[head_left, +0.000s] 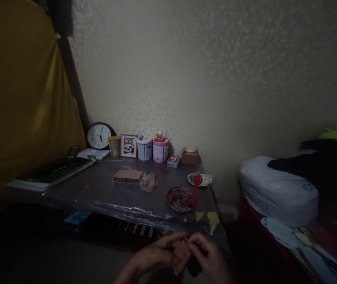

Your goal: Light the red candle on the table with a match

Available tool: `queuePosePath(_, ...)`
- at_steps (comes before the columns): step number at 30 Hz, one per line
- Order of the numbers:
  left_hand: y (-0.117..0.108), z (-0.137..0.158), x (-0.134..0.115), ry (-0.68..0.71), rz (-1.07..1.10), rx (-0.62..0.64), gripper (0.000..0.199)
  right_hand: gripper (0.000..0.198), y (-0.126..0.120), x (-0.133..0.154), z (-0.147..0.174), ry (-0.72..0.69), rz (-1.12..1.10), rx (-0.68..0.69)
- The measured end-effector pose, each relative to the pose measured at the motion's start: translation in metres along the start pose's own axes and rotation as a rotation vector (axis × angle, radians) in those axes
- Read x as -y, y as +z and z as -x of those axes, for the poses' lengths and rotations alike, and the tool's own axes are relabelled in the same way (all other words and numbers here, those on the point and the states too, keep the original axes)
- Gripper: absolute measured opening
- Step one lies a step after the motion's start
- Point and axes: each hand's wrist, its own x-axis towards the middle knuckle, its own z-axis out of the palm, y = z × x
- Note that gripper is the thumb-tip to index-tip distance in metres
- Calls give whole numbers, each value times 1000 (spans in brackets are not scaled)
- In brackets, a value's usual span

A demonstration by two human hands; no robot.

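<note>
- Head view, dim light; clock directions taken from the middle of the worktop (pixel 97 195).
- See at five o'clock, below the near edge: left hand (pixel 156 254) and right hand (pixel 208 254), close together.
- Found between both hands: small tan piece (pixel 182 253) with faint reddish marks; too dark to tell its exact make.
- Left grip: clamped on the tan piece, thumb low, fingers along its far side.
- Right grip: thumb and forefinger drawn together, clamped on the same piece at its upper right corner.
- At four o'clock: round metal plate (pixel 168 204) of small dark and pale bits, with red spoon (pixel 195 187) resting in it, handle raised.
- At three: smaller dish (pixel 188 180), with pale sticks (pixel 204 180) at its right side.
- Just left of middle: row of thin tan slabs (pixel 128 175), beside crinkled clear plastic (pixel 146 184).
- Toward two: brown carton (pixel 189 156) and small tin (pixel 173 161).
- Near twelve: pink canister (pixel 160 153), figurine (pixel 159 135) on its lid; white canister (pixel 145 149) just beside.
- Toward eleven: framed panda picture (pixel 128 146), ribbed cup (pixel 114 146).
- At ten: round clock (pixel 99 136), against the wall.
</note>
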Motion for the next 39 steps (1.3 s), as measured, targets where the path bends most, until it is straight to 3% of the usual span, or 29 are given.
queuePosePath(4,0,1,-3,-16,-28,98,80,16,-1,-2,0,-1,-12,18)
queuePosePath(14,-17,-3,10,-16,-207,161,87,14,-5,-3,3,14,43,53)
queuePosePath(23,-9,-2,5,-16,-181,254,86,16,-6,-2,4,21,-4,69)
queuePosePath(32,-24,-3,14,-4,-168,232,84,15,-5,-9,3,-21,33,93)
queuePosePath(39,-15,3,9,1,-160,176,67,13,-7,-2,1,-52,6,88)
